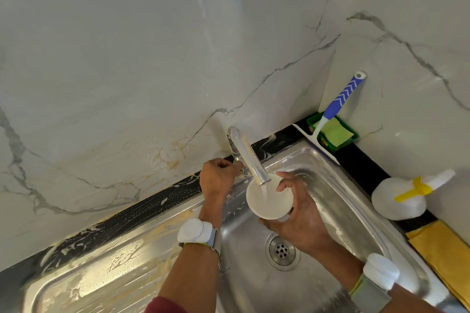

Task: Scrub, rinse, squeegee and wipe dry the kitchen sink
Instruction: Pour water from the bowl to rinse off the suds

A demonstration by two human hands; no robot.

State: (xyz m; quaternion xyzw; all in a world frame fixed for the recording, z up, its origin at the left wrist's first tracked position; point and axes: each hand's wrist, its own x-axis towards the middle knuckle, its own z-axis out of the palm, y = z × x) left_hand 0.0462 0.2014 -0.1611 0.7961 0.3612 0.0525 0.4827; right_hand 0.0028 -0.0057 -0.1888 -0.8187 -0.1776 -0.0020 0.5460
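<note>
A stainless steel sink (338,201) with a drain (281,251) fills the lower right, and its soapy draining board (106,264) runs to the left. My right hand (302,218) holds a white cup (267,201) under the chrome tap spout (250,160), and water runs into the cup. My left hand (218,178) is closed around the tap's handle at the spout's base. A blue-and-white squeegee (333,114) leans in the back corner.
A green tub with a green sponge (335,132) sits in the corner on the black counter (366,165). A white spray bottle with a yellow trigger (407,195) lies at right, beside a yellow cloth (442,256). Marble wall rises behind.
</note>
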